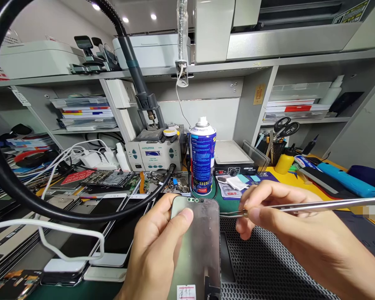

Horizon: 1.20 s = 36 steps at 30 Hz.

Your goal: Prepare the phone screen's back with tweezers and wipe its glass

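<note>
My left hand (158, 246) is wrapped round a phone screen panel (200, 241), its thumb lying on the front near the top edge. The panel stands tilted, with three small round openings along its top and a white label (186, 292) low on its face. Between the thumb and fingers of my right hand (287, 225) is a pair of thin metal tweezers (318, 205). Their tips reach the panel's upper right edge; whether they touch it I cannot tell.
A blue spray can (203, 160) stands behind the panel. A black hose loops from the hot air station (153, 155) across the left. Phones (95, 237) and circuit boards (112, 178) lie at left. A perforated black mat (262, 258) is below my right hand.
</note>
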Available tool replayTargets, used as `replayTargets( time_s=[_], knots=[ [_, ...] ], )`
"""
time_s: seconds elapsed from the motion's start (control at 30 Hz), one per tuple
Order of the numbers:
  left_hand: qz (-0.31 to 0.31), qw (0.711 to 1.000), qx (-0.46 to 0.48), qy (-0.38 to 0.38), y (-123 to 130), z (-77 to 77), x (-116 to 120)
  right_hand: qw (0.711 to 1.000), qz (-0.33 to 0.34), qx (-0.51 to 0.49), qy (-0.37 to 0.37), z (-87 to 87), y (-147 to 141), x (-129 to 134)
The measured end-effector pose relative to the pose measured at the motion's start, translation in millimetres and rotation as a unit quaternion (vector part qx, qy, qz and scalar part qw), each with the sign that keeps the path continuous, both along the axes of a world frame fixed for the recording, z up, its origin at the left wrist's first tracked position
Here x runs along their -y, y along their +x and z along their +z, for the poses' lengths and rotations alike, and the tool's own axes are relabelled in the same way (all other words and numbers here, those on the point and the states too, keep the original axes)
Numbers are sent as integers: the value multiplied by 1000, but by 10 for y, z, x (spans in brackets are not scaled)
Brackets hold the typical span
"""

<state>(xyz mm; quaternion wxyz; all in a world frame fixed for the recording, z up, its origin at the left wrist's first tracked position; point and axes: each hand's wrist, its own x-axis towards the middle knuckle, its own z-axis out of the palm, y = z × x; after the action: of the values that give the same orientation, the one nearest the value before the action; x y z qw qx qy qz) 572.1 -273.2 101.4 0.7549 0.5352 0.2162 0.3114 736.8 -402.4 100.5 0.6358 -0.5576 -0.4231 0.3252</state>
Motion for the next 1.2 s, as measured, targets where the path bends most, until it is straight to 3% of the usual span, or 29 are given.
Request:
replayTargets(
  time_s=[0.23, 0.37, 0.77, 1.07, 1.2],
  knots=[
    [10, 1000, -14, 10, -9, -55, -29, 1000, 4, -6, 7, 34, -22, -1],
    [-14, 1000, -4, 15, -13, -41, -51, 1000, 1, -15, 14, 39, -43, -2],
    [-4, 999, -26, 46, -35, -27, -67, 1000, 8, -2, 5, 28, -27, 3],
    [-22, 999, -2, 25, -39, -19, -60, 1000, 7, -8, -8, 41, -32, -5],
    [4, 1000, 10, -14, -18, -58, -93, 1000, -3, -14, -12, 79, -23, -22]
  ],
)
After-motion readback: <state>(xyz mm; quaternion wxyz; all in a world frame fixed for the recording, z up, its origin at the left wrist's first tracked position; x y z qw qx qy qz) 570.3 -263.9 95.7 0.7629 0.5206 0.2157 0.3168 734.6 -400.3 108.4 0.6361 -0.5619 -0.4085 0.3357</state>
